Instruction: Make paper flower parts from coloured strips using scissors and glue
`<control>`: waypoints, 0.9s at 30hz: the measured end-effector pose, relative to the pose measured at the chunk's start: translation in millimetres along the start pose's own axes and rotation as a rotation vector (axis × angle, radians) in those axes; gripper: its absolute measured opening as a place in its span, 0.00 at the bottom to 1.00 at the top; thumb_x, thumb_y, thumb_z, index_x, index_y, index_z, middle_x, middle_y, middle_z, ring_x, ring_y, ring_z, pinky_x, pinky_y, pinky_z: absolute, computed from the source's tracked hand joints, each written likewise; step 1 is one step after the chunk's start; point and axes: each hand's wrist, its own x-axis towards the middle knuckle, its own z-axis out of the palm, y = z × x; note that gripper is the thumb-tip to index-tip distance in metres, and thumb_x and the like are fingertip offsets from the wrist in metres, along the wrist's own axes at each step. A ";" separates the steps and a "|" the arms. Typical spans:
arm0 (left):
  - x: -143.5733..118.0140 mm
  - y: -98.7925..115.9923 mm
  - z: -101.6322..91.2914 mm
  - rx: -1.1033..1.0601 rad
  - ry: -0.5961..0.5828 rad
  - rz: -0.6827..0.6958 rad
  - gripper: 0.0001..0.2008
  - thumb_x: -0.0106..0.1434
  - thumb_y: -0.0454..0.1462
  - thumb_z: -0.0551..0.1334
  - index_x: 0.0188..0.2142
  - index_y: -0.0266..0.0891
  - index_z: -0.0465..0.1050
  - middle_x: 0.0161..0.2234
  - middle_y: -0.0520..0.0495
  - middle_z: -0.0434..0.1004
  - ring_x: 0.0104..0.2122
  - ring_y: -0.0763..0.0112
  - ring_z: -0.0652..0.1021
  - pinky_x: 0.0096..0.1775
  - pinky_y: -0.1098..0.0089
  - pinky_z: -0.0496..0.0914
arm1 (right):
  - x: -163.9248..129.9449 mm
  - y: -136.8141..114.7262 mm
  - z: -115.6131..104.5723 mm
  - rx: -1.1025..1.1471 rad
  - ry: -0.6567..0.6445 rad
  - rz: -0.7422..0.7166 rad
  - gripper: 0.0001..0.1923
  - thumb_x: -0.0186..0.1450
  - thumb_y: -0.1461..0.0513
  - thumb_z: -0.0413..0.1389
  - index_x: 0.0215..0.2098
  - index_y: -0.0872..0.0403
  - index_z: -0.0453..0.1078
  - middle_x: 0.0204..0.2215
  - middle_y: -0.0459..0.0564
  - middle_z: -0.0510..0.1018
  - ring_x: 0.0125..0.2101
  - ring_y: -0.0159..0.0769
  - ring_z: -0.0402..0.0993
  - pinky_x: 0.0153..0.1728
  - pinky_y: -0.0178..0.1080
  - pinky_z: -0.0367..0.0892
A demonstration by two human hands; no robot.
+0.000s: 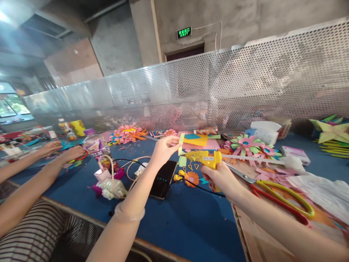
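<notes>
My left hand (163, 148) pinches a light green paper strip (181, 150) that hangs upright above the blue table (188, 225). My right hand (220, 178) grips a yellow glue gun (205, 158), its nozzle pointing left and touching or nearly touching the strip. Below the strip lie an orange paper flower (191, 178) and small yellow cut pieces. A black phone (163, 179) lies under my left forearm.
Red and yellow scissors (275, 191) lie at the right on a brown board. Paper flowers (249, 145), coloured sheets and a tissue box (264, 131) stand further back before a perforated metal screen. Another person's arms (40, 163) work at the left, near bottles and cables.
</notes>
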 end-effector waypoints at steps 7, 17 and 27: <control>0.3 3.2 -1.2 0.003 0.018 -0.011 0.05 0.52 0.33 0.65 0.31 0.36 0.74 0.33 0.46 0.79 0.34 0.67 0.78 0.40 0.66 0.73 | -1.4 -0.5 0.3 -0.002 0.003 0.004 0.09 0.52 0.60 0.51 0.17 0.53 0.57 0.11 0.38 0.60 0.09 0.24 0.55 0.09 0.30 0.54; 0.3 1.2 -0.3 0.011 0.003 -0.019 0.05 0.53 0.32 0.64 0.32 0.36 0.74 0.33 0.45 0.79 0.33 0.68 0.78 0.40 0.66 0.73 | -1.8 -3.1 -0.1 -0.029 0.017 -0.008 0.09 0.53 0.60 0.51 0.17 0.53 0.57 0.11 0.38 0.60 0.09 0.24 0.56 0.10 0.30 0.56; 1.7 -2.4 -1.4 0.026 0.011 -0.011 0.06 0.53 0.32 0.64 0.32 0.36 0.74 0.33 0.46 0.79 0.33 0.69 0.78 0.39 0.66 0.73 | -1.3 -1.3 0.9 -0.040 0.022 0.008 0.08 0.53 0.60 0.51 0.18 0.53 0.58 0.12 0.39 0.61 0.09 0.25 0.57 0.08 0.30 0.54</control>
